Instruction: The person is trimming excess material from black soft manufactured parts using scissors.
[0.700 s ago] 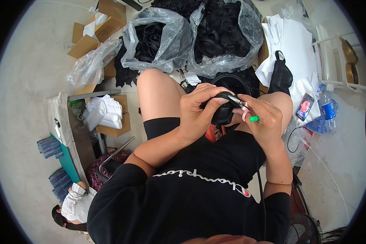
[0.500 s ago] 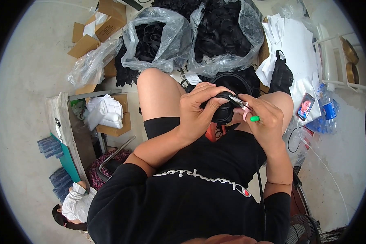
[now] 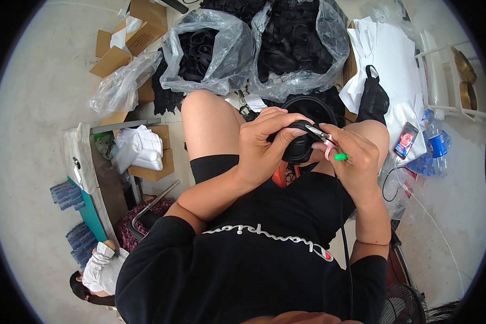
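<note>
My left hand point(image 3: 262, 143) is closed, pinching a black fabric band point(image 3: 302, 125) between thumb and fingers above my lap. Curled round the pink handles of small scissors point(image 3: 329, 149), my right hand point(image 3: 356, 156) keeps the silver blades against the band's right end. A bright green piece point(image 3: 341, 157) sticks out below the right-hand fingers. Below the right hand a thin black strip point(image 3: 344, 227) runs down over my shirt. Under the hands, between my knees, stands a black round container point(image 3: 313, 108), partly hidden by them.
Two clear plastic bags point(image 3: 227, 59) full of black bands stand beyond my knees. Cardboard boxes point(image 3: 146, 27) lie far left. A phone point(image 3: 406, 141) and blue-labelled bottles point(image 3: 438, 146) lie right, beside white sheets point(image 3: 394, 65). A person point(image 3: 102, 270) in white is at lower left.
The scissors and my right hand have shifted slightly to the right, and the blades look a little differently angled. My left hand has barely moved. The thin strip now shows higher up, below the right hand.
</note>
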A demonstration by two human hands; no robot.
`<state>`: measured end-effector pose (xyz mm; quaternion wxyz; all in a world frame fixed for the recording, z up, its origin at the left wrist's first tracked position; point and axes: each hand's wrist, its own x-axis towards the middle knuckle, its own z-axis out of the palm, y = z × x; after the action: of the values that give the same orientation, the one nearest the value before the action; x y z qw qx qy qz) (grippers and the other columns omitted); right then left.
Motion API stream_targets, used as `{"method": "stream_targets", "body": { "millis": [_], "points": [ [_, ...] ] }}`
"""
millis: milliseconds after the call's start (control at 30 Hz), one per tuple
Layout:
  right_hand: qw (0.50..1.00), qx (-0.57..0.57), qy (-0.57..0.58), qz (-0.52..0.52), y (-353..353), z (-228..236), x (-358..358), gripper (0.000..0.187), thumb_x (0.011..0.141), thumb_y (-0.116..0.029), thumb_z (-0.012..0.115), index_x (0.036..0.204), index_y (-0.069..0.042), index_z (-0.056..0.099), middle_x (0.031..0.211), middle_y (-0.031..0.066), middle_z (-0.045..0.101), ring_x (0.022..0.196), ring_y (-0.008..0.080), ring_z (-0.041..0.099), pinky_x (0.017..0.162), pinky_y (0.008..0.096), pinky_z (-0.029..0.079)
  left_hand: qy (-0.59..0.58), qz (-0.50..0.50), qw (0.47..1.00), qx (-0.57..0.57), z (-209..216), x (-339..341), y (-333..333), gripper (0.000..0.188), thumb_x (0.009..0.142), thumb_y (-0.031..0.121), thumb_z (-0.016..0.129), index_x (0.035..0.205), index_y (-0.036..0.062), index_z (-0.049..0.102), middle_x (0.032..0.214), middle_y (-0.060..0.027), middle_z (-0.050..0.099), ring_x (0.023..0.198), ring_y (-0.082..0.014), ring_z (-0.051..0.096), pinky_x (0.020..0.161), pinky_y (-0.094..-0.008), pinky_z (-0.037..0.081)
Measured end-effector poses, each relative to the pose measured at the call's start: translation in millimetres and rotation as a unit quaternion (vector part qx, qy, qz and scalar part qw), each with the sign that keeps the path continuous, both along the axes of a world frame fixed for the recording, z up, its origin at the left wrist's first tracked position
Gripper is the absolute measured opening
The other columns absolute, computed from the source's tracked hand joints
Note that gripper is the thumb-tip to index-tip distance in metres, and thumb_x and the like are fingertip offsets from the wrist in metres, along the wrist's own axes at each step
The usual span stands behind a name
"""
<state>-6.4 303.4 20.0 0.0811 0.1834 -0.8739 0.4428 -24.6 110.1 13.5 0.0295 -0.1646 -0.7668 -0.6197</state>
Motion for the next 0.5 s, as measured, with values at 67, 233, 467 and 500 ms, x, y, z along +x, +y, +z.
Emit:
{"method": "stream_targets", "body": {
  "millis": [67, 233, 467, 500],
  "points": [
    [1.0, 0.002, 0.001, 0.003, -0.8, 1.9, -0.2, 0.034, 0.067, -0.001, 0.077, 0.098, 0.0, 0.064, 0.085, 0.0124, 0.068, 0.069, 0.0252, 0.065, 0.059, 0.0326, 0.05, 0.001, 0.005, 1.0, -0.003, 0.3, 0.1, -1.2, 0.012, 0.085, 0.004, 0.062, 0.093, -0.0034, 0.068, 0.089, -0.0096, 0.069, 0.081, -0.0177, 0.061, 0.085, -0.0324, 0.044],
    [1.0, 0.02, 0.017, 0.005, 2.6, 6.9, -0.5, 0.034, 0.067, -0.002, 0.077, 0.098, 0.001, 0.064, 0.082, 0.0123, 0.067, 0.068, 0.0251, 0.065, 0.059, 0.0325, 0.05, 0.08, 0.025, 0.995, -0.052, 3.2, -4.5, -1.5, 0.011, 0.081, 0.006, 0.067, 0.091, 0.0036, 0.071, 0.079, -0.0053, 0.068, 0.069, -0.0188, 0.059, 0.082, -0.0333, 0.044],
    [0.999, 0.031, 0.036, 0.008, 3.0, 9.8, -0.4, 0.034, 0.067, -0.003, 0.077, 0.098, 0.001, 0.064, 0.082, 0.0125, 0.067, 0.067, 0.025, 0.065, 0.058, 0.0326, 0.05, 0.109, 0.019, 0.987, -0.113, 9.3, -6.2, -5.7, 0.012, 0.08, 0.007, 0.067, 0.092, 0.0066, 0.071, 0.073, -0.0046, 0.065, 0.065, -0.0186, 0.057, 0.081, -0.0352, 0.043],
    [0.999, 0.035, 0.037, 0.008, 3.3, 10.6, -0.4, 0.034, 0.067, -0.003, 0.077, 0.098, 0.002, 0.064, 0.082, 0.0125, 0.067, 0.067, 0.025, 0.065, 0.058, 0.0327, 0.05, 0.113, 0.018, 0.986, -0.121, 9.8, -6.2, -5.7, 0.013, 0.079, 0.007, 0.068, 0.092, 0.0071, 0.071, 0.073, -0.0041, 0.065, 0.064, -0.0188, 0.057, 0.081, -0.0355, 0.043]
  ]
}}
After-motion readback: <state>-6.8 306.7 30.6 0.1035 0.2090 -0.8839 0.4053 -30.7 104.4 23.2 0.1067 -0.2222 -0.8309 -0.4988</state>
